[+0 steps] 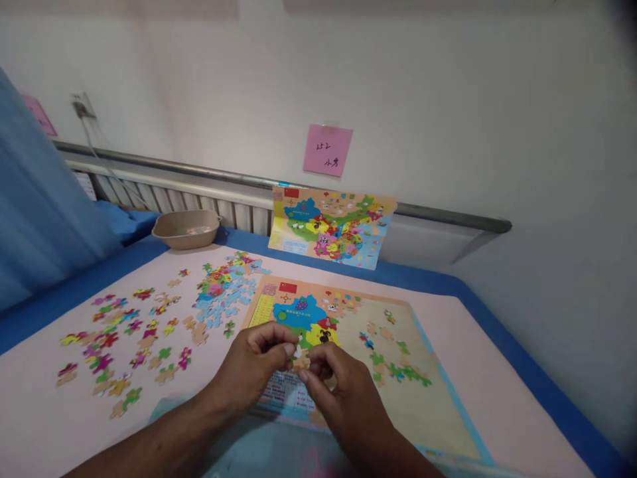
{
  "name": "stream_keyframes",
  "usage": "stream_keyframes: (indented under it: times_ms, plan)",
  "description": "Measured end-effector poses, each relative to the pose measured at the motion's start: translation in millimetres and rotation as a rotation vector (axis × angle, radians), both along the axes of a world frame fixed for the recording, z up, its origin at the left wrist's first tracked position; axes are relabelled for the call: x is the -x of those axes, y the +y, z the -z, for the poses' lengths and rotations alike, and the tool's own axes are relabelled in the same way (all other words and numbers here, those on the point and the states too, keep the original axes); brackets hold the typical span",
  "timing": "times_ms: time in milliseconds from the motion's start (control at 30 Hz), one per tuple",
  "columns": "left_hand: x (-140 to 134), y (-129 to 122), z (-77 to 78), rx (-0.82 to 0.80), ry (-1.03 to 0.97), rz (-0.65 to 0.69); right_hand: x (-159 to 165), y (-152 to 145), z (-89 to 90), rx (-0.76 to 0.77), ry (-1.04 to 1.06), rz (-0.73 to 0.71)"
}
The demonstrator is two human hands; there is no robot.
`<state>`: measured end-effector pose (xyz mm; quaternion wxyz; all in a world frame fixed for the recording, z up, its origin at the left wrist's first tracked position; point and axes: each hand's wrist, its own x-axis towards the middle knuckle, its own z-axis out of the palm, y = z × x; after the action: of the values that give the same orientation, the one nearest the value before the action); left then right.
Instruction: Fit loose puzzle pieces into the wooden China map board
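Between my two hands, just above the jigsaw board (398, 411), is a small tan puzzle piece (300, 360). My left hand (259, 362) pinches its left side with thumb and forefinger. The right side sits between the thumb and fingers of my right hand (343, 388). Under the hands lies the partly joined map puzzle (298, 312), with blue, yellow and green regions at the board's left. My hands and wrists hide part of its lower area. On the board's bare right side, several loose pieces (398, 372) lie in small green and tan groups.
Many loose pieces (102, 362) are spread over the pink cloth at left, with a heap of colourful pieces (226, 289) near the board. A printed map sheet (333, 229) leans against the wall rail (448, 216). Behind the heap stands a beige basin (186, 231); a blue curtain (44, 199) hangs at left.
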<state>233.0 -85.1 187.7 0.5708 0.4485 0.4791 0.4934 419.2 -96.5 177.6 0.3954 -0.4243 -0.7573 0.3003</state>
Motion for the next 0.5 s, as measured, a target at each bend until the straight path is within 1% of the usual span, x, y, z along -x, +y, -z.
stream_keyframes:
  times_ms: [100, 333, 500]
  plan:
    - [-1, 0, -0.4, -0.003, -0.005, -0.001, 0, -1, 0.7, 0.000, -0.007, 0.004]
    - [0, 1, 4.8, -0.024, -0.004, 0.013, 1, -1, 1.4, 0.008, -0.020, 0.008]
    - [-1, 3, 11.4, -0.020, 0.011, 0.017, -3, 1, 6.5, -0.034, -0.072, -0.007]
